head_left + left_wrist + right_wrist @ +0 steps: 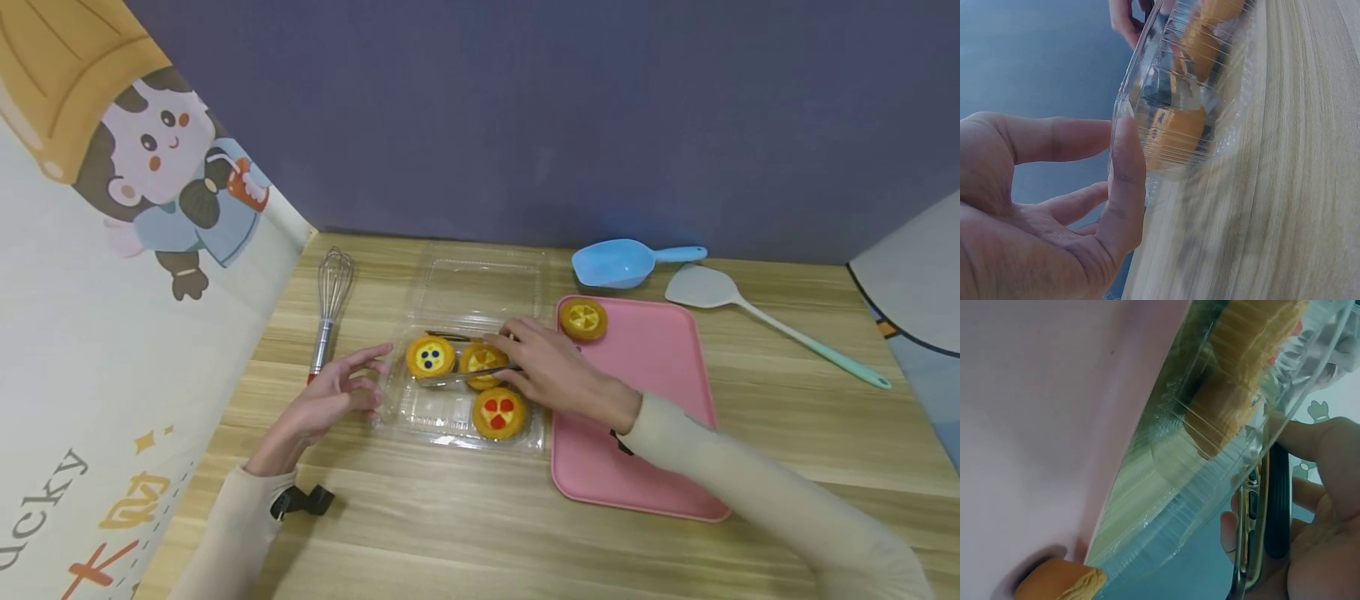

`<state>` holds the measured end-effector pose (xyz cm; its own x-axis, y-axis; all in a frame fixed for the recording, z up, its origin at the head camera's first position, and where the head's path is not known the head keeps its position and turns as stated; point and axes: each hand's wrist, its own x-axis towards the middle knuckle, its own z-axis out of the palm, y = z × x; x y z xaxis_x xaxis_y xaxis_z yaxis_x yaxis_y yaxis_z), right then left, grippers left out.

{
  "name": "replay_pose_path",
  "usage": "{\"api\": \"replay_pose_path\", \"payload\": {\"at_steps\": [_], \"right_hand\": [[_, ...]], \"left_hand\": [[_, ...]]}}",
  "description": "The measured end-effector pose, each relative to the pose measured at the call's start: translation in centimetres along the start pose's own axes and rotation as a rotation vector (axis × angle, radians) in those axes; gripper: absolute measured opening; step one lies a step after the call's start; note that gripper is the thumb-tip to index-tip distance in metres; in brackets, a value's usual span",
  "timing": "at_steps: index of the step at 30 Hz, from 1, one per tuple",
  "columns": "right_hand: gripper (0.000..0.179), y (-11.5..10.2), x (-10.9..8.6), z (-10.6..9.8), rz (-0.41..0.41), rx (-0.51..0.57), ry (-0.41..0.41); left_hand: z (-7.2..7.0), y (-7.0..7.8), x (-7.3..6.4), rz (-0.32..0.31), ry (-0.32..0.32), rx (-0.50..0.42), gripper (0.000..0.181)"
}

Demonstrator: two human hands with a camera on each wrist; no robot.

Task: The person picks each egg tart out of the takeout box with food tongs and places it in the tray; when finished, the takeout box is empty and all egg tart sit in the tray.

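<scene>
My right hand (551, 367) grips metal tongs (1254, 519) with black-padded handles. Over the open clear plastic container (442, 412), the tongs' arms reach along both sides of a tart with yellow wedges (482, 364). Whether they squeeze it cannot be told. A tart with blue dots (431, 358) sits left of it in the container, and a tart with red pieces (499, 413) sits nearer me. At the container's left edge is my left hand (333, 396); in the left wrist view its fingertips (1127, 137) pinch the rim.
A pink tray (637, 475) lies right of the container, with another yellow-topped tart (583, 320) in its far left corner. Behind it are a blue scoop (615, 264) and a white-and-green spatula (780, 329). A whisk (330, 300) lies at left. The container's lid (483, 283) is folded back.
</scene>
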<state>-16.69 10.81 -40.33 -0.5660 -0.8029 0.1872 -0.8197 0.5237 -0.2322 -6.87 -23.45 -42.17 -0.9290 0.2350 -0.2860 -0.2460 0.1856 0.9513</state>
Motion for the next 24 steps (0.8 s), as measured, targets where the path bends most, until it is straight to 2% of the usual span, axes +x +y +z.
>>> {"api": "replay_pose_path", "payload": {"at_steps": [13, 24], "right_hand": [[0.050, -0.3, 1.2, 0.9, -0.001, 0.032, -0.026], [0.048, -0.4, 0.9, 0.9, -0.009, 0.041, -0.017]], "left_hand": [[0.2, 0.2, -0.1, 0.000, 0.010, -0.007, 0.083], [0.2, 0.1, -0.3, 0.016, 0.012, -0.011, 0.083]]}}
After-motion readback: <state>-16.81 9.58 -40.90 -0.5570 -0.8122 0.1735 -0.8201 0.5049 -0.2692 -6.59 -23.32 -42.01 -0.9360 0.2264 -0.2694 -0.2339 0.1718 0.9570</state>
